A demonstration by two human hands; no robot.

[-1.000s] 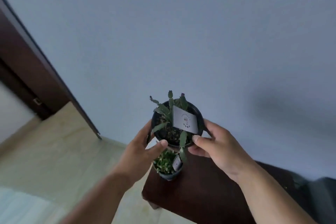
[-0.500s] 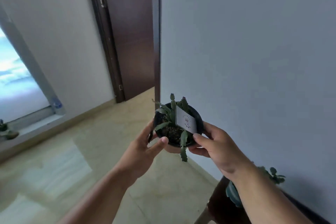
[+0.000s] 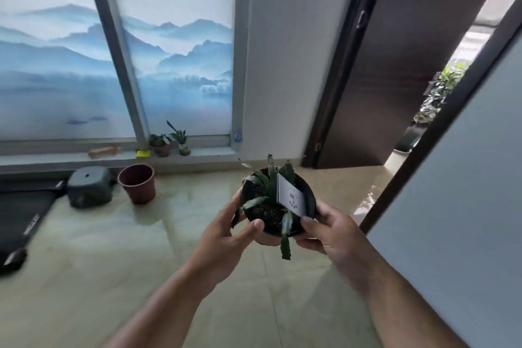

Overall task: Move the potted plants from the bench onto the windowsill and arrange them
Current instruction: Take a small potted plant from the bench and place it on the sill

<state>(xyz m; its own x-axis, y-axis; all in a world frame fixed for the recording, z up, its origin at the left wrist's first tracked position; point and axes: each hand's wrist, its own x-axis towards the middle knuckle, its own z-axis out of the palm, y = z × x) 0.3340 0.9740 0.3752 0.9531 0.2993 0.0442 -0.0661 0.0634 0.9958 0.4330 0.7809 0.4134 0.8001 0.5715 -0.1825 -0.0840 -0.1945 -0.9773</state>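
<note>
A black pot with a green flat-stemmed cactus (image 3: 268, 210) and a white label card is held in the air over the floor. My left hand (image 3: 226, 237) cups its left side, thumb on the rim. My right hand (image 3: 329, 230) grips its right side with the thumb on the rim. Ahead and to the left runs the low grey windowsill (image 3: 209, 153), with two small potted plants on it: one in a brown pot (image 3: 161, 144) and one in a small round pot (image 3: 182, 142). The bench is out of view.
An empty reddish-brown pot (image 3: 137, 183) and a dark grey box-like device (image 3: 89, 186) stand on the glossy tile floor below the sill. A black treadmill (image 3: 19, 217) lies at left. A dark door (image 3: 389, 65) stands open at right, next to a pale wall (image 3: 457, 192).
The view has swung left from the bench and wall to the window. The pot stays held in both hands and has travelled away from the bench; the windowsill now lies ahead.
</note>
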